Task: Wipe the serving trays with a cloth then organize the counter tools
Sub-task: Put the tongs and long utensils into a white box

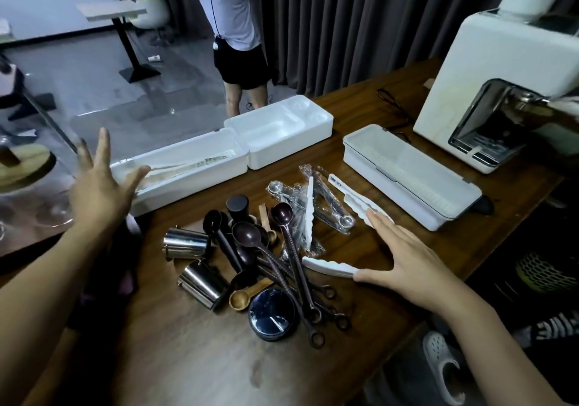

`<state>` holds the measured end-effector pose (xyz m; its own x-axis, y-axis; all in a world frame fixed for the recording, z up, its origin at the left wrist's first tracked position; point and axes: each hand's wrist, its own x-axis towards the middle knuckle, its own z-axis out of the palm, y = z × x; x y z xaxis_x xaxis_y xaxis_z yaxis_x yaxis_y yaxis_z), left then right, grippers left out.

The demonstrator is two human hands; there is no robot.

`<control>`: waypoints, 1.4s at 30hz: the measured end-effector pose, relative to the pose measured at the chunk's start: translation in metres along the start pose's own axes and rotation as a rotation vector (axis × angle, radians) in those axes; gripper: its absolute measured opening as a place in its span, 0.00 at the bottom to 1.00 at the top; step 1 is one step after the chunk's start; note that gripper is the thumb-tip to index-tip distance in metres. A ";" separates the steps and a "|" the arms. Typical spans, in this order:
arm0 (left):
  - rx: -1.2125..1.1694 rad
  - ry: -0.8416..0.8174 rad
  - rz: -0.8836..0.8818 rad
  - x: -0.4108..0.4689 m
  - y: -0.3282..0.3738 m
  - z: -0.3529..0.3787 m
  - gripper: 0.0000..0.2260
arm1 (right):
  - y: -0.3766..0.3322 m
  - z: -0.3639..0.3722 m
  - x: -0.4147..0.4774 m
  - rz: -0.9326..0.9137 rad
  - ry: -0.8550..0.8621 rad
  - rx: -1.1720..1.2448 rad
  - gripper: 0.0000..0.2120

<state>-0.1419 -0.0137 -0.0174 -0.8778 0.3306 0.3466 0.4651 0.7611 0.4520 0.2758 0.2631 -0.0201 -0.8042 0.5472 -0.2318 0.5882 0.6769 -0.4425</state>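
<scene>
On the wooden table (200, 368) lies a heap of tools: dark brown spoons (283, 249), two steel cups (194, 261), a wooden scoop (247, 296), a round black lid (272, 315), bagged metal measuring spoons (316, 199) and white plastic tongs (332, 268). A long white tray (188, 170) and a deeper white tray (279, 133) stand behind the heap, and a third white tray (410, 177) stands at the right. My left hand (97, 183) hovers spread beside the long tray's left end. My right hand (404, 255) is spread over the tongs, thumb touching one arm.
A white appliance with a chrome front (488, 92) stands at the back right corner. A person in a white shirt and black shorts (235, 29) stands beyond the table by the grey curtain. A dark object lies under my left forearm at the table's left edge.
</scene>
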 end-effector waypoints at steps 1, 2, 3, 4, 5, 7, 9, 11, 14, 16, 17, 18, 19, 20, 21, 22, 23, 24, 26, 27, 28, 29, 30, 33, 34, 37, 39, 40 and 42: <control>-0.001 0.000 -0.002 -0.001 0.001 -0.001 0.41 | 0.001 0.001 0.001 0.000 0.003 -0.007 0.55; 0.000 0.002 -0.002 -0.001 0.001 -0.001 0.40 | 0.001 0.002 0.001 -0.002 0.007 -0.010 0.55; 0.002 0.004 -0.003 -0.002 0.002 -0.002 0.40 | 0.002 0.002 0.002 -0.005 0.012 -0.009 0.55; 0.002 0.005 -0.004 -0.003 0.003 -0.003 0.40 | 0.003 0.003 0.002 -0.011 0.019 -0.002 0.55; 0.000 0.005 -0.003 -0.003 0.003 -0.003 0.40 | 0.005 0.004 0.002 -0.017 0.028 0.011 0.55; -0.014 0.004 0.001 -0.004 0.005 -0.003 0.40 | 0.008 0.006 0.003 -0.024 0.049 0.047 0.54; -0.022 0.008 0.007 -0.005 0.006 -0.003 0.40 | 0.011 0.009 0.003 -0.034 0.075 0.057 0.51; -0.021 0.009 0.003 -0.006 0.008 -0.004 0.40 | 0.011 0.011 0.002 -0.051 0.099 0.056 0.47; -0.017 0.007 -0.003 -0.006 0.009 -0.005 0.40 | 0.009 0.012 -0.001 -0.067 0.105 0.066 0.44; -0.014 0.004 -0.003 -0.006 0.008 -0.005 0.39 | 0.009 0.014 -0.003 -0.056 0.097 0.071 0.45; -0.013 0.004 -0.003 -0.007 0.008 -0.005 0.40 | 0.010 0.014 -0.004 -0.048 0.092 0.071 0.46; -0.012 0.003 -0.003 -0.007 0.008 -0.004 0.40 | 0.010 0.015 -0.004 -0.042 0.090 0.068 0.47; -0.013 0.002 -0.004 -0.007 0.009 -0.004 0.40 | 0.011 0.015 -0.004 -0.035 0.089 0.064 0.49; -0.014 0.001 -0.004 -0.007 0.009 -0.005 0.40 | 0.011 0.016 -0.004 -0.029 0.088 0.062 0.50; -0.014 0.000 -0.004 -0.007 0.009 -0.005 0.40 | 0.011 0.016 -0.004 -0.024 0.089 0.062 0.51; -0.013 -0.001 -0.005 -0.007 0.009 -0.005 0.40 | 0.011 0.017 -0.004 -0.021 0.093 0.063 0.52; -0.010 -0.002 -0.007 -0.007 0.009 -0.005 0.39 | 0.011 0.017 -0.005 -0.020 0.101 0.063 0.53; -0.007 -0.003 -0.009 -0.006 0.009 -0.005 0.40 | 0.011 0.017 -0.005 -0.020 0.111 0.063 0.53; -0.001 -0.006 -0.010 -0.006 0.009 -0.005 0.40 | 0.009 0.017 -0.007 -0.019 0.124 0.066 0.52; 0.001 -0.009 -0.012 -0.006 0.009 -0.005 0.40 | 0.008 0.017 -0.007 -0.017 0.128 0.069 0.51; 0.003 -0.011 -0.012 -0.006 0.008 -0.005 0.40 | 0.007 0.016 -0.008 -0.015 0.132 0.069 0.50; 0.005 -0.011 -0.011 -0.006 0.008 -0.005 0.40 | 0.007 0.015 -0.009 -0.014 0.139 0.066 0.50; 0.006 -0.010 -0.009 -0.005 0.008 -0.005 0.40 | 0.006 0.014 -0.010 -0.011 0.149 0.063 0.50; 0.003 -0.007 -0.013 -0.005 0.008 -0.005 0.40 | 0.007 0.010 -0.015 -0.001 0.170 0.065 0.49; 0.002 -0.006 -0.011 -0.006 0.008 -0.005 0.40 | 0.007 0.007 -0.017 0.004 0.170 0.067 0.49; 0.006 -0.003 -0.001 -0.006 0.007 -0.005 0.40 | 0.004 -0.002 -0.023 0.021 0.158 0.110 0.49; 0.010 -0.001 0.003 -0.005 0.005 -0.004 0.40 | 0.002 -0.010 -0.026 0.027 0.156 0.147 0.50; 0.013 0.002 0.006 -0.005 0.005 -0.004 0.40 | 0.001 -0.015 -0.027 0.030 0.153 0.160 0.50; 0.014 0.005 0.007 -0.005 0.005 -0.005 0.40 | -0.004 -0.025 -0.028 0.033 0.147 0.187 0.50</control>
<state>-0.1351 -0.0140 -0.0129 -0.8739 0.3332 0.3539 0.4697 0.7665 0.4381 0.2976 0.2569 0.0098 -0.7555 0.6428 -0.1264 0.5772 0.5617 -0.5927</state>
